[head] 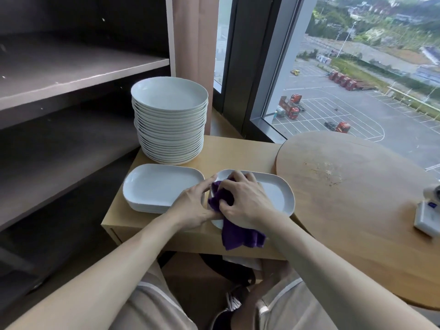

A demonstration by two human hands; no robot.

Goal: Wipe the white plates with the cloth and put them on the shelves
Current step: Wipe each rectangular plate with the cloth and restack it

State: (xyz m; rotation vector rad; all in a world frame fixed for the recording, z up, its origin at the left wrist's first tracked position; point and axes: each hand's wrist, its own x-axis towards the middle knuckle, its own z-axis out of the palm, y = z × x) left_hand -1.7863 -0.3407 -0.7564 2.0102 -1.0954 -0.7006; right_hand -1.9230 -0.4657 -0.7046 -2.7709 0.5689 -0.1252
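Purple cloth [238,232] is bunched on the left part of a white rectangular plate [276,194], and its loose tail is draped over the near edge of the small wooden bench [238,151]. The plate is set flat at the near right of that bench. It lies just beside a low stack of rectangular plates [157,184] on the left, and a tall stack of round plates [169,96] is placed behind them. The shelves [83,67] are found to the left, well apart from the plate.

Several risks can be judged from this layout. The plate is kept close to the near edge, so a hard stroke towards the body could push it off. A leftward shove could knock it against the neighbouring stack and chip a rim. The hanging tail could be snagged and drag the plate when the cloth is pulled. The tall round stack could be jolted by a careless lift towards the shelves.

The right grip [245,198] is clamped on the cloth, with the fingers curled round its folds and pressed down onto the plate. The left grip [192,208] is laid against the plate's left rim, and the index finger is stretched along it beside the cloth. Whether its other fingers are hooked under the rim cannot be told.
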